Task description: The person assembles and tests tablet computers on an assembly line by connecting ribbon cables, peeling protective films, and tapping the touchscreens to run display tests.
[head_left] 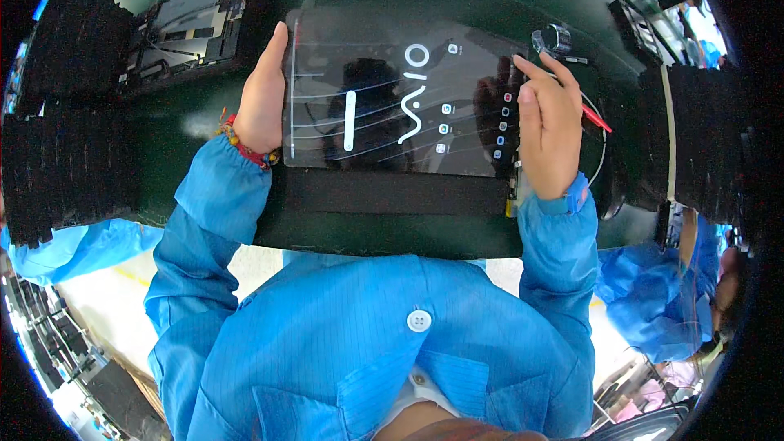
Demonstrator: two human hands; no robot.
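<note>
A dark tablet screen point(392, 106) lies flat on the green bench in front of me, showing white strokes and a column of small icons near its right edge. My left hand point(261, 98) rests flat against the tablet's left edge, fingers together, a beaded bracelet at the wrist. My right hand point(549, 126) sits over the right edge, its index finger stretched out and touching the screen near the icon column. Neither hand holds anything. A black strip point(392, 193) runs along the tablet's near edge.
A black tray point(196, 24) with an opened device sits at the back left. Black foam blocks point(57, 114) stand at the far left and black foam blocks point(710, 139) at the far right. A metal fitting point(557, 39) and a red-tipped cable point(596, 118) lie beside my right hand. Other people's blue sleeves show at both sides.
</note>
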